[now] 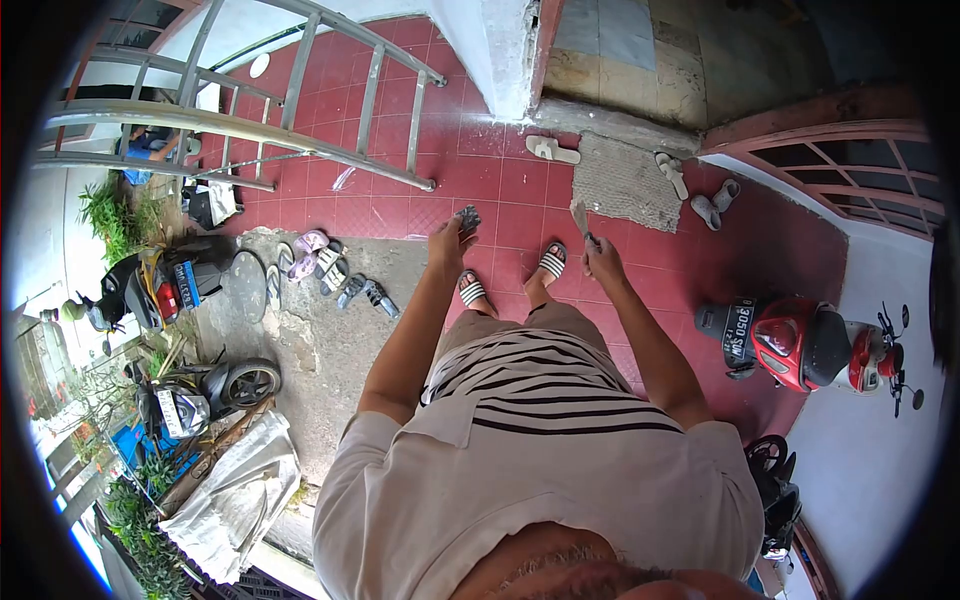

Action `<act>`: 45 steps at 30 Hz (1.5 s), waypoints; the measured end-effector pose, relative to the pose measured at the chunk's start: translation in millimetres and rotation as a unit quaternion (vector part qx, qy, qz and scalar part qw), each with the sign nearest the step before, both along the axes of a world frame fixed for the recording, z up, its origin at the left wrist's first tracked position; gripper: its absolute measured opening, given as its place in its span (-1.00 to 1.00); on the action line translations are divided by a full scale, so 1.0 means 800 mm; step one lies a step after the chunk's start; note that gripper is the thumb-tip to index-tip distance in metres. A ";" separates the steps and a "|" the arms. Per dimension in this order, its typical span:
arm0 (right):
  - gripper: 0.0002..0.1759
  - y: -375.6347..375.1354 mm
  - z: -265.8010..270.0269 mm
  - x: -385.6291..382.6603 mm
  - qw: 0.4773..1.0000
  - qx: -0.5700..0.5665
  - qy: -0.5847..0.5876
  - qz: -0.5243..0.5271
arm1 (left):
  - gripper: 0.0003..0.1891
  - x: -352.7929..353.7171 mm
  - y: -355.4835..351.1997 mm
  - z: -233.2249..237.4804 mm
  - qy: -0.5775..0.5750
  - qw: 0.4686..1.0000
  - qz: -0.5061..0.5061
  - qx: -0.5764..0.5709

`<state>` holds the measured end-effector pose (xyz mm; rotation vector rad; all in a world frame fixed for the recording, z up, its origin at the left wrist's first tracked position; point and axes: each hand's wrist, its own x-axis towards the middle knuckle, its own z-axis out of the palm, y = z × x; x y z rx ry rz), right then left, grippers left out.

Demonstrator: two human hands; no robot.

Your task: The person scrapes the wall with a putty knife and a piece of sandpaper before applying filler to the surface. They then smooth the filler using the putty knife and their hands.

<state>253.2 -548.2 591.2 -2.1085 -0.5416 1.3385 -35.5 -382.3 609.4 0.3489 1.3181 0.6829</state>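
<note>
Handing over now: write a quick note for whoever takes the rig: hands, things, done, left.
Left hand: shut on a small grey lump, held out front.
Right hand: shut on a trowel, blade pointing away.
A rough grey patch lies at the doorstep among the red tiles, ahead of both hands.
Done: lump and trowel are in hand.
Left: neither hand touches the patch yet.

Bright, even daylight falls on the red tiled floor (500, 180); shadows under the ladder (371, 100) are soft. The left edge is overexposed. The fisheye lens bends straight lines (corners are fully black). The left hand (450, 242) with its grey lump (467, 218) and the right hand (603, 262) with its trowel (580, 216) look sharp.
</note>
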 end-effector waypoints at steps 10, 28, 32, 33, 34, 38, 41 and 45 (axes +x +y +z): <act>-0.65 0.028 -0.019 0.083 0.996 -0.011 0.086 -0.028 | -0.78 0.050 0.010 0.012 0.003 0.999 0.043 0.030; -0.66 0.117 -0.013 0.110 0.993 -0.095 0.061 -0.021 | -0.73 0.128 0.130 -0.077 -0.014 1.000 0.001 -0.017; -0.67 0.159 -0.026 0.103 0.993 -0.104 0.017 0.048 | -0.72 0.130 0.148 -0.101 0.002 1.000 -0.012 -0.017; -0.67 0.168 -0.030 0.100 0.993 -0.108 0.017 0.051 | -0.72 0.129 0.151 -0.104 0.002 1.000 -0.009 -0.021; -0.67 0.177 -0.033 0.097 0.993 -0.106 0.022 0.057 | -0.71 0.127 0.153 -0.113 0.011 1.000 -0.010 -0.021; -0.67 0.209 -0.066 0.080 0.995 -0.078 0.046 0.053 | -0.66 0.119 0.162 -0.151 0.041 0.999 -0.009 -0.026; -0.73 0.225 -0.121 0.074 0.994 -0.058 0.049 0.074 | -0.70 0.113 0.171 -0.180 0.048 0.998 0.037 -0.029; -0.77 0.245 -0.182 0.065 0.987 -0.070 0.075 0.122 | -0.70 0.101 0.184 -0.221 0.105 0.993 0.045 -0.016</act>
